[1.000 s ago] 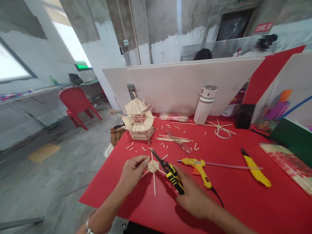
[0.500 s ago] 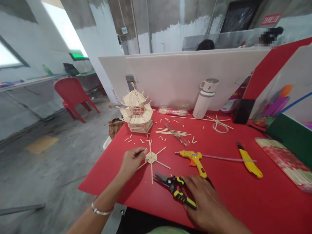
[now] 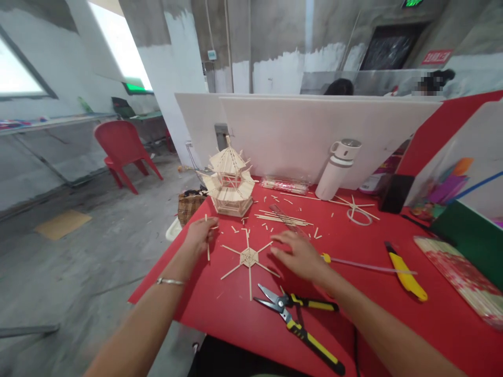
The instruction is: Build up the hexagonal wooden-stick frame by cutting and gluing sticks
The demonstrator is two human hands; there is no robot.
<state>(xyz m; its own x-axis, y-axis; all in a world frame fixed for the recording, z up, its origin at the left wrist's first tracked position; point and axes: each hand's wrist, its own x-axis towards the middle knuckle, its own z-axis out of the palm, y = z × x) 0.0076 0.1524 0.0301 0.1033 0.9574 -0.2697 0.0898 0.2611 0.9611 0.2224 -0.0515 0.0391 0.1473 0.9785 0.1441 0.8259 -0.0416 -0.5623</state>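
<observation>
My left hand (image 3: 199,235), fingers closed, pinches a thin wooden stick (image 3: 208,252) over the table's left side. Between my hands lies a spoked hexagonal frame of sticks (image 3: 249,257), with a small web-like centre. My right hand (image 3: 296,254) is to its right, fingers apart, above the glue gun (image 3: 326,257). Only the gun's yellow back end shows, with a clear glue stick (image 3: 361,265) running out of it; whether my fingers touch it I cannot tell. Nearer me, the pruning shears (image 3: 282,303) lie with blades spread. Behind the frame stands a stick-built pagoda model (image 3: 230,183).
Loose sticks (image 3: 281,217), a clear ruler (image 3: 286,215) and short offcuts lie on the red table (image 3: 220,314). A white flask (image 3: 335,173) stands before a white partition (image 3: 314,125). To the right are a yellow utility knife (image 3: 406,275) and bagged sticks (image 3: 456,272).
My right hand has let go of the shears and moved forward over the glue gun; the shears now spread wider. My left hand has drawn back left from the frame, a stick showing in it.
</observation>
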